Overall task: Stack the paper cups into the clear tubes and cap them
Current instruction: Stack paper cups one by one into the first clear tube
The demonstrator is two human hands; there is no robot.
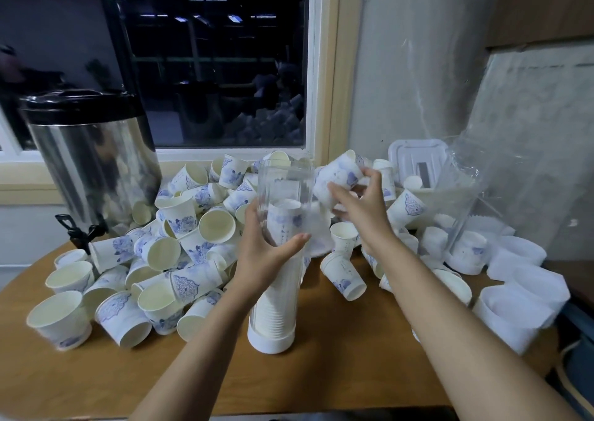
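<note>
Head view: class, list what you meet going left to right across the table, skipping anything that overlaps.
Metal urn → clear tube → right hand holding a cup → white caps.

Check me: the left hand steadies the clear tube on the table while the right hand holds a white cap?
Not a cap: the head view shows the right hand holding a paper cup. The left hand does steady the clear tube.

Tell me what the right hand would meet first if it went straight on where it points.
The right hand, holding a white, blue-printed paper cup, points up and left. Going on, it would probably meet the open top of the tall clear plastic tube first, though depth is unclear.
</note>
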